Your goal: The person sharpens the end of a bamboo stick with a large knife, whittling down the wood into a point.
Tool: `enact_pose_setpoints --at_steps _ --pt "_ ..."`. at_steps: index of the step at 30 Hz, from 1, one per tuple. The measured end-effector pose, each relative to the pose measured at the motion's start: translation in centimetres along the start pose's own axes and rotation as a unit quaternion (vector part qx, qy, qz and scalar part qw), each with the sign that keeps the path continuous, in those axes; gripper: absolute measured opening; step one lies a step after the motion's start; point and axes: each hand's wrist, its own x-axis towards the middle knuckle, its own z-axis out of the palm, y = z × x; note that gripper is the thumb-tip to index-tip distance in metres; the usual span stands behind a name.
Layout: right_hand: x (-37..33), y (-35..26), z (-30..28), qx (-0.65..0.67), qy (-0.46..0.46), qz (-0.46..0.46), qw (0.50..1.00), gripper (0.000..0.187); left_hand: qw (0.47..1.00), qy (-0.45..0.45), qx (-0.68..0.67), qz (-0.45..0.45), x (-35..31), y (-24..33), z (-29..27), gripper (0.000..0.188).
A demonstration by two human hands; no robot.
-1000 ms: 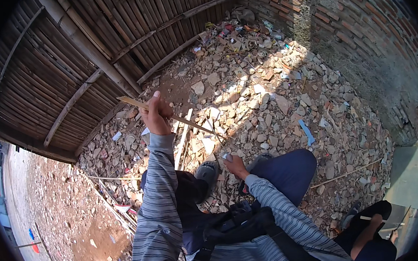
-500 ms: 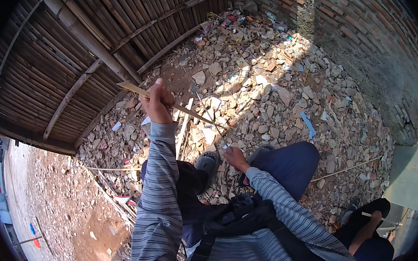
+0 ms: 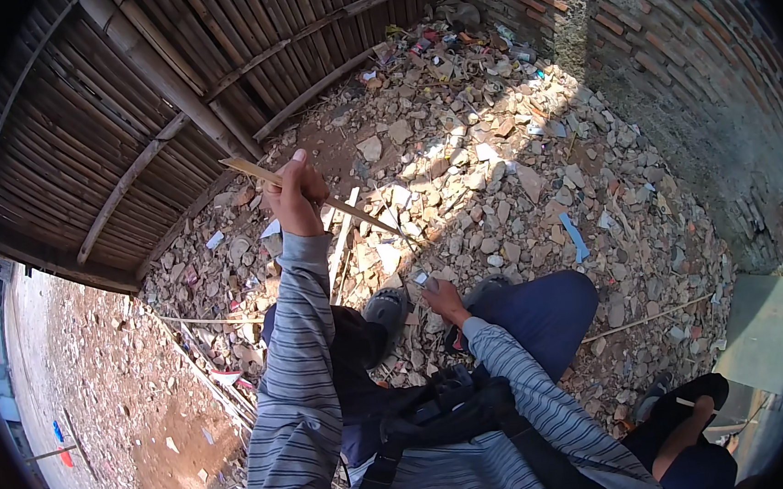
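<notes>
My left hand is raised, its fingers closed round a thin bamboo strip. The strip slants from beside the bamboo wall down to the right, and its lower end tapers close to my right hand. My right hand is low between my knees, closed on a small shiny grey tool. Its full shape is unclear, as the fingers cover part of it. The strip's lower end and the tool appear apart. Beneath both hands lie broken stones and rubble.
A bamboo wall stands at left, a brick wall at right. Pale bamboo pieces lie near my feet. Another person's arm shows at lower right, below a grey board. Litter covers the far corner.
My right hand has turned slightly, and the tool's grey end shows more broadly. A thin line running up from that hand earlier no longer shows. My left hand keeps its grip on the strip.
</notes>
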Motion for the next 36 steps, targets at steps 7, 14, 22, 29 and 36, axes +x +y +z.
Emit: enact_pose_setpoints --at_steps 7,14,22,29,36 --pt "0.1 2.3 -0.3 -0.015 -0.023 0.079 0.997 0.022 1.0 0.019 -0.015 -0.018 0.3 -0.3 0.1 0.046" --pt "-0.4 1.1 1.1 0.108 -0.018 0.08 0.991 0.016 1.0 0.004 -0.017 -0.016 0.4 -0.6 0.2 0.045" --pt "0.4 2.0 0.5 -0.072 0.14 -0.187 0.97 0.023 0.989 -0.128 -0.016 -0.08 0.2 -0.1 0.1 0.045" --pt "1.4 2.2 0.6 0.043 0.007 0.057 0.997 0.037 0.979 -0.179 -0.019 -0.092 0.2 0.0 -0.2 0.042" --pt "0.7 4.1 0.6 0.0 0.032 -0.028 0.999 0.021 0.97 -0.219 -0.024 -0.101 -0.2 0.6 -0.5 0.04"
